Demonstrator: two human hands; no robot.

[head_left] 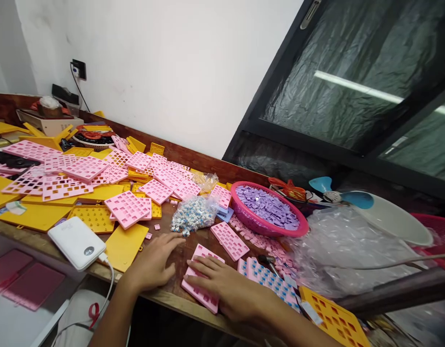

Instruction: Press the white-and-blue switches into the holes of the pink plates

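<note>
1. Head view: left hand (153, 262) flat on the brown bench (179, 262), fingers (173, 241) spread open, holding nothing.
2. Tips of those fingers just beside a clear bag of small white and blue bits (194, 213).
3. Right hand (225, 284) lying palm down on a pink tray with square holes (200, 279), fingers stretched out flat, pressing on it, not curled around it.
4. That pink tray at the near edge of the bench, between both hands.
5. Another pink tray (229, 239) just behind the right hand.
6. A tray with blue and white bits in its holes (269, 279) to the right of the right hand, touching or almost touching the wrist; cannot tell which.
7. Round pink basket full of purple bits (267, 208) farther back, on the right.
8. White power bank (77, 242) with a cable, near the left arm, on the bench edge.
9. Big heap of pink and yellow trays (88, 180) spread over the left side of the bench.
10. Crinkly clear plastic (334, 246) on the far right.
</note>
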